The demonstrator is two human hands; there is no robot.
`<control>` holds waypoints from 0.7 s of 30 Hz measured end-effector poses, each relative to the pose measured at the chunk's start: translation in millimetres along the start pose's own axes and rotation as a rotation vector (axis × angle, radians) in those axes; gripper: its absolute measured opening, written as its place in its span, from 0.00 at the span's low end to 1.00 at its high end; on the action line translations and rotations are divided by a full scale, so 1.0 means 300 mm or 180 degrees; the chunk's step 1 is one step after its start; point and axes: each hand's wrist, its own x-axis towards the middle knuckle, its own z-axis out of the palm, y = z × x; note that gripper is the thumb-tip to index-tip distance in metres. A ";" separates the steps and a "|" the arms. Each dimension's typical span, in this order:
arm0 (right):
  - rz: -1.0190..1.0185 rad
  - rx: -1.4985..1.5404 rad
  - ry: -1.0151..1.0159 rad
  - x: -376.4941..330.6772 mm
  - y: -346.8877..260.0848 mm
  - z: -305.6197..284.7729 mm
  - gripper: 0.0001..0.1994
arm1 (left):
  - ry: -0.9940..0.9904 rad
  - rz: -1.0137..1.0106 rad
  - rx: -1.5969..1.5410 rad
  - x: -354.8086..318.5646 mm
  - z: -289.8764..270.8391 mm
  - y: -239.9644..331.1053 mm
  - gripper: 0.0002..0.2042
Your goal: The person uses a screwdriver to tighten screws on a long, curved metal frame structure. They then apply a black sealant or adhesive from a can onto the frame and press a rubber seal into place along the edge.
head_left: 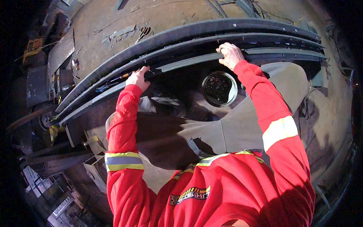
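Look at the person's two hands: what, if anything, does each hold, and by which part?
The right hand grips the upper edge of the long grey curved metal strip. The left hand pinches a thin dark tool by its near end; what kind cannot be told.

Fingertips of the right hand (229, 55) are tucked over the grey metal rail (189, 60), so the grip itself is hidden. Left hand (138, 78) covers whatever it's pinching on that rail, maybe a small tool. Below the rail, the round opening (219, 88) is too dark to make out inside.
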 end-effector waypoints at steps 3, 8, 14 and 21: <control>-0.0001 -0.0014 0.0016 0.003 0.006 0.004 0.17 | -0.0477 -0.0030 0.0064 0.005 -0.037 0.012 0.35; -0.0002 -0.0149 -0.0032 -0.009 0.020 0.010 0.17 | -0.1063 -0.0201 0.0346 0.020 -0.083 0.051 0.43; 0.0017 -0.0037 -0.0110 0.007 -0.003 -0.003 0.14 | -0.1234 -0.0187 0.0673 0.025 -0.080 0.054 0.47; -0.0019 -0.0077 -0.0115 -0.002 0.004 0.001 0.14 | -0.1283 -0.0184 0.0840 0.016 -0.062 0.068 0.47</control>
